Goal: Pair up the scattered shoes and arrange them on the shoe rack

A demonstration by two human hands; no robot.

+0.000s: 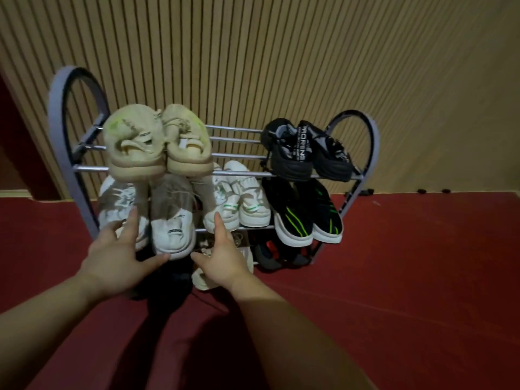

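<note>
White sneaker (173, 232) on rack (239, 173) middle shelf, heel outward, between both hands. Left hand (118, 249) spread, thumb just beside heel, holding nothing. Right hand (222, 257) spread, empty. Likely light: soft upper, firm sole. Take hold at heel, sole sides.

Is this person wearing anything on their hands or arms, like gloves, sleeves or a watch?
No gloves: the left hand and right hand are both bare. The left forearm and right forearm are bare too, with no sleeve in view, and no watch or bracelet shows at either wrist.
</note>
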